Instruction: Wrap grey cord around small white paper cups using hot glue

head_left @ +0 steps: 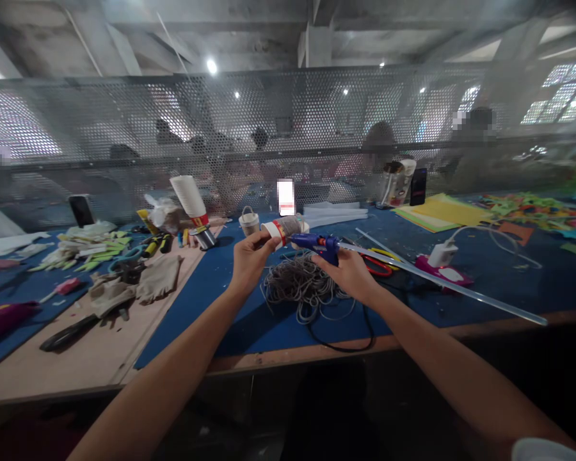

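Note:
My left hand (249, 256) is closed around a small paper cup (284, 230) that is partly wrapped in grey cord. My right hand (349, 272) grips a blue glue gun (317, 243), its nozzle touching the cup's side. A long clear glue stick (441, 282) sticks out of the gun's back toward the right. Below both hands lies a loose bundle of grey cord (302, 288) on the blue mat (211, 301).
A stack of paper cups (188, 195), gloves (158, 278), tools and green scraps lie left. Red scissors (377, 264), a white charger (442, 255), yellow sheets (436, 214) and coloured cut-outs lie right. A perforated metal screen (288, 128) backs the bench, with people behind it.

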The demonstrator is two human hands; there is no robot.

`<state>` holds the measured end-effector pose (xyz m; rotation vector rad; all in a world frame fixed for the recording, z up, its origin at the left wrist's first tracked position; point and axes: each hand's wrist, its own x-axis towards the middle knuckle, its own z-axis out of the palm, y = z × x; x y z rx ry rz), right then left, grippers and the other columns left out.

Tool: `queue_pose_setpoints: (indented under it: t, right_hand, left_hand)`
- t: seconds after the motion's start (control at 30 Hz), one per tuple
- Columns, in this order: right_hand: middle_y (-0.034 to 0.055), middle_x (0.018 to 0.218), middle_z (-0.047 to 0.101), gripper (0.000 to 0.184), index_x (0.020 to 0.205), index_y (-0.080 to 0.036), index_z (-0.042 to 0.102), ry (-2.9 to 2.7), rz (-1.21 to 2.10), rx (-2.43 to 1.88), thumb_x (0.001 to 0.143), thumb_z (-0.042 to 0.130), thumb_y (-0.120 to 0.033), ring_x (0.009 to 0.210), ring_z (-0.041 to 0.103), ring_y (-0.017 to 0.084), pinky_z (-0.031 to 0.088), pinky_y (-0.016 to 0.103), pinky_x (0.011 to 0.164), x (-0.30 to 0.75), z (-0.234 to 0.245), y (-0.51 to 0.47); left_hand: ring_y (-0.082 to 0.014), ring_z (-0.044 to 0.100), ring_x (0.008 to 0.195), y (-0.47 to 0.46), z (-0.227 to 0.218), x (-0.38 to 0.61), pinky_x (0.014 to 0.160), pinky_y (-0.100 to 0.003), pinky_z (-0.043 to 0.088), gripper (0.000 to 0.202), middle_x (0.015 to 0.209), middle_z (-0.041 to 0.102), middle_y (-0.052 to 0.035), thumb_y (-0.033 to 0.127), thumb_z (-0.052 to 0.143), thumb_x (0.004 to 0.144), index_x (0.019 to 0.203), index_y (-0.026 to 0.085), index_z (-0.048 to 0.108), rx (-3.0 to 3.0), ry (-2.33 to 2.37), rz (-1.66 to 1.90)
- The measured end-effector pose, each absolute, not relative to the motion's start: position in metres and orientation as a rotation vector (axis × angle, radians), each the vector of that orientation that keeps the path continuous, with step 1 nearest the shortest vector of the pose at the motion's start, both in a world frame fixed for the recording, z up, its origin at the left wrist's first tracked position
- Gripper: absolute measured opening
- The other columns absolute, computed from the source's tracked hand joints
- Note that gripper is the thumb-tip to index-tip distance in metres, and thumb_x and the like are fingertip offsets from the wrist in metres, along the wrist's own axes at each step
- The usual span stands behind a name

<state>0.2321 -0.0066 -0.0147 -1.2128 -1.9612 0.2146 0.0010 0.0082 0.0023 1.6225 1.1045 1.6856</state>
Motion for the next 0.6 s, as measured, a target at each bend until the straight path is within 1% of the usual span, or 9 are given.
queue_pose_setpoints:
  t: [0.13, 0.3, 0.6]
  right_hand:
    - [0.0045, 0.076, 0.073, 0.039, 0.094, -0.022, 0.072, -1.968, 0.229, -1.22, 0.092, 0.054, -0.056, 0.074, 0.068, 0.026, 0.044, 0.032, 0.065, 0.2322, -0.0135, -0.0079]
    - [0.0047, 0.075, 0.072, 0.041, 0.093, -0.021, 0.072, -1.979, 0.224, -1.233, 0.092, 0.053, -0.058, 0.07, 0.067, 0.025, 0.044, 0.032, 0.063, 0.2328, -0.0137, -0.0079]
    - [0.0041, 0.072, 0.071, 0.04, 0.094, -0.022, 0.072, -1.942, 0.239, -1.221, 0.091, 0.055, -0.058, 0.07, 0.066, 0.025, 0.045, 0.032, 0.063, 0.2313, -0.0149, -0.0072]
  left_hand:
    - [-0.0138, 0.055, 0.068, 0.0083, 0.0023, 0.0013, 0.069, -0.027, 0.045, 0.027, 0.078, 0.069, -0.0021, 0.039, 0.075, 0.077, 0.09, 0.015, 0.077, 1.613, 1.102, 1.699]
    - [-0.0139, 0.056, 0.069, 0.0096, 0.0011, -0.0003, 0.068, -0.027, 0.045, 0.028, 0.081, 0.071, -0.003, 0.038, 0.074, 0.078, 0.093, 0.015, 0.077, 1.635, 1.111, 1.694]
    - [-0.0141, 0.057, 0.069, 0.0117, -0.0016, -0.0017, 0.069, -0.028, 0.046, 0.031, 0.082, 0.072, -0.0037, 0.041, 0.075, 0.077, 0.095, 0.015, 0.077, 1.606, 1.081, 1.688]
